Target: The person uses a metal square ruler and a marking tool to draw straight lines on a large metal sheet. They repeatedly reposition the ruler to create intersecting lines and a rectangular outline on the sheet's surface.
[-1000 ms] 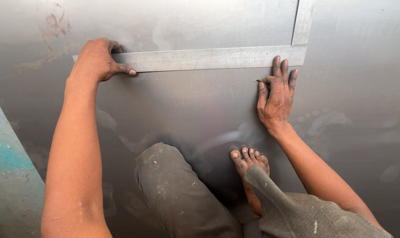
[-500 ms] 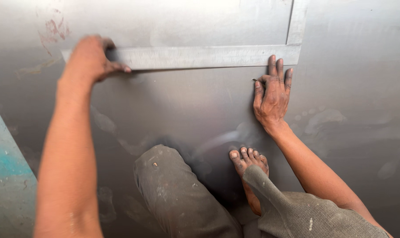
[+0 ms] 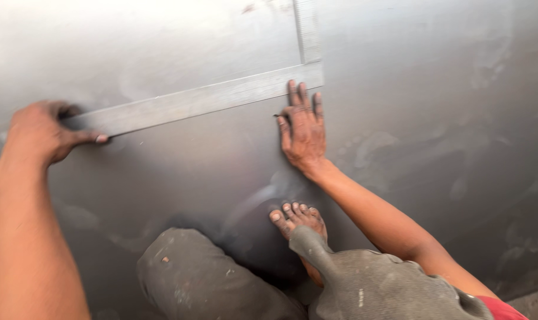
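- Here, a person crouches on a big grey metal sheet (image 3: 162, 41) that fills nearly the whole frame, one bare foot (image 3: 297, 220) planted on it at lower centre, a dusty trouser knee (image 3: 198, 278) beside it.
- A steel framing square (image 3: 192, 102) lies flat on the sheet: its long blade runs from the left middle up toward the upper centre, and its short arm rises from that corner to the top edge.
- The left hand (image 3: 38, 131), at the left middle, sits over the blade's near end, fingers curled and thumb pressed along the lower edge; to my eye that pins the square against sliding.
- The right hand (image 3: 304, 127), just below the square's corner, lies flat with fingers spread, fingertips touching the blade's lower edge.
- A small dark point pokes out beside the right forefinger, perhaps a scriber; how it is gripped I cannot tell.
- The left side is blurred.
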